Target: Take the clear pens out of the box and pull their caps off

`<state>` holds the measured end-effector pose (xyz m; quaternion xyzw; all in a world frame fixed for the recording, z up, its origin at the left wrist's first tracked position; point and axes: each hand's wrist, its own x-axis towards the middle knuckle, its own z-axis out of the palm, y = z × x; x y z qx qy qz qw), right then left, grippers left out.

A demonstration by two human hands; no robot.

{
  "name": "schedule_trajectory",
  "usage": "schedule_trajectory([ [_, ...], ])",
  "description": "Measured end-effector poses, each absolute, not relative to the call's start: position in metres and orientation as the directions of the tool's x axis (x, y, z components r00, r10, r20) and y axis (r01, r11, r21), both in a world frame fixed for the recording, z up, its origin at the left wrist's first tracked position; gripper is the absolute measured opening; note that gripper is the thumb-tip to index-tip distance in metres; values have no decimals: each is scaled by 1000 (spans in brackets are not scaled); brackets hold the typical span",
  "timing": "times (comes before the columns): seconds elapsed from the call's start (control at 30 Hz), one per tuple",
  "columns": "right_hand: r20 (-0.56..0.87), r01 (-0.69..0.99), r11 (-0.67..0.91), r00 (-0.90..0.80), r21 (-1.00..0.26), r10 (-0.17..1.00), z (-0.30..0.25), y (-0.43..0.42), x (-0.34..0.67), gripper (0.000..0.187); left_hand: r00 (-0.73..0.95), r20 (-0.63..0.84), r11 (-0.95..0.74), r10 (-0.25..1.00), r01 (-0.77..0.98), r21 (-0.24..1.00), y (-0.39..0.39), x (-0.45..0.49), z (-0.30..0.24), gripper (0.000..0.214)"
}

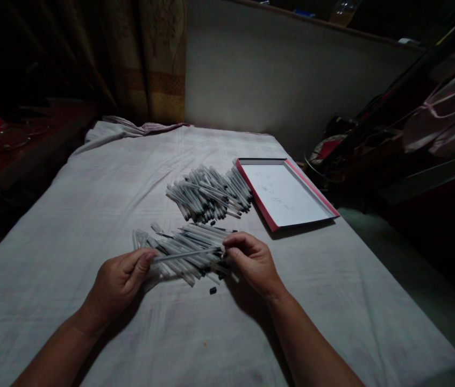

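Observation:
My left hand (125, 277) pinches one end of a clear pen (187, 255) between thumb and fingers. At the pen's other, dark end, my right hand (254, 263) is closed with thumb and forefinger together; what exactly sits between those fingertips is too small to make out. Beneath the held pen lies a loose pile of similar clear pens (189, 269) with dark ends. A small black cap (213, 291) rests on the cloth in front of the pile, and another black cap (212, 222) lies behind it.
Farther back is a larger heap of pens (207, 193). A shallow box lid with pink sides (265, 207) and a white inside stands right of it. White checked cloth (102, 215) covers the surface; its right edge drops to the floor. A curtain (165, 64) hangs behind.

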<state>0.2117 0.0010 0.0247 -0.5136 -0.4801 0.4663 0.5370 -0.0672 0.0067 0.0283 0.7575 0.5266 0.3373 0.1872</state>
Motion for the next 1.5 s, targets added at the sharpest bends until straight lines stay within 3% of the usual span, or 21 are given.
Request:
schedule_trajectory([
  [0.27, -76, 47, -78, 31, -996, 997, 21, 1, 208, 57, 200, 361, -398, 911, 659, 638, 6, -65, 26, 41],
  [0.37, -66, 127, -62, -27, -990, 997, 24, -1, 209, 63, 209, 374, -413, 903, 658, 629, 7, -66, 24, 40],
  [0.47, -44, 178, -31, -66, -983, 997, 27, -1, 209, 57, 213, 360, -405, 909, 662, 631, 7, -66, 24, 41],
  [0.67, -10, 121, -4, -50, -993, 999, 26, -2, 210, 31, 199, 319, -367, 927, 659, 656, 6, -67, 25, 45],
  [0.8, 98, 155, 93, 30, -984, 995, 20, -1, 215, 17, 154, 262, -297, 953, 657, 693, 11, -72, 28, 47],
  [0.9, 188, 259, 169, 48, -951, 981, 17, 1, 221, 18, 80, 251, -240, 965, 663, 709, 14, -78, 31, 46],
  [1.0, 262, 440, 252, -38, -862, 964, 18, 2, 225, 18, 34, 255, -213, 966, 663, 718, 15, -82, 33, 44],
  [1.17, 267, 629, 315, -174, -711, 948, 21, 1, 224, 22, 53, 222, -202, 974, 652, 730, 14, -83, 30, 44],
  [1.5, 184, 271, 189, -44, -944, 982, 23, -3, 209, 16, 162, 217, -270, 963, 655, 706, 9, -74, 28, 41],
])
